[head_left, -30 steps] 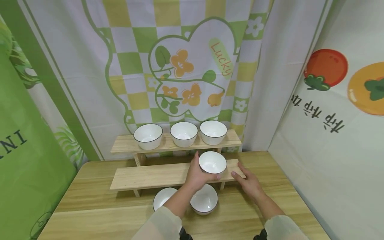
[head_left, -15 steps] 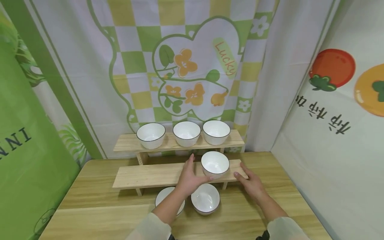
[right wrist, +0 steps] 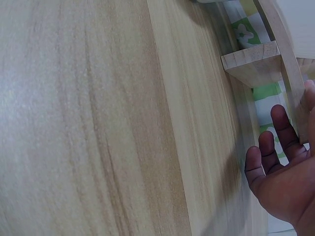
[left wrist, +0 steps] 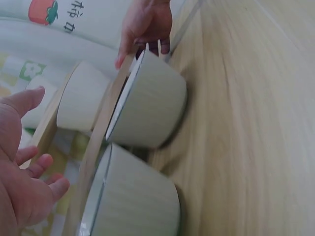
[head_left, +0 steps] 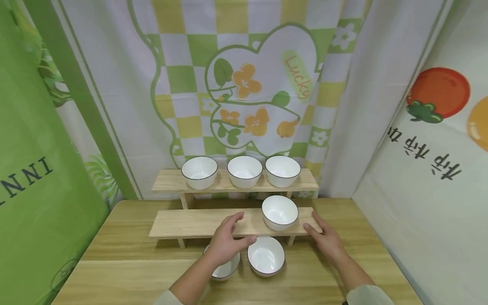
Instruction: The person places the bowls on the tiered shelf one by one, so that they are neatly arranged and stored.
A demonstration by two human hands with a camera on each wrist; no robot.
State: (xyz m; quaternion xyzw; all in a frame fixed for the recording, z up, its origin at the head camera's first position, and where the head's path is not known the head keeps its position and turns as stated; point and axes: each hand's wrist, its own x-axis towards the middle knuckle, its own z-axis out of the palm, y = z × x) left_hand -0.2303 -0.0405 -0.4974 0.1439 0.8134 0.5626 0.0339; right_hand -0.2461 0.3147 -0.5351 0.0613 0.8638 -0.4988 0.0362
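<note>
My left hand (head_left: 225, 243) hovers in front of the lower wooden shelf (head_left: 183, 223), fingers spread and loosely bent, holding nothing. It partly covers a white dark-rimmed bowl (head_left: 226, 271) on the table. Right of that, a matching bowl (head_left: 266, 255) stands beneath the shelf's front edge. Another white bowl (head_left: 280, 212) sits upright on the lower shelf, toward its right end. My right hand (head_left: 329, 241) holds that end, thumb over the top and fingers below; in the right wrist view, its fingers (right wrist: 268, 152) show beneath the board.
Behind, a higher wooden shelf (head_left: 167, 183) carries three white bowls in a row: a left one (head_left: 199, 171), a middle one (head_left: 245, 170) and a right one (head_left: 283, 170). A printed curtain (head_left: 183, 84) hangs behind the wooden table (head_left: 126, 262).
My left hand has let go of the bowl on the lower shelf and drawn back left and toward me. The bowl stays on the shelf; my right hand keeps its hold on the shelf end.
</note>
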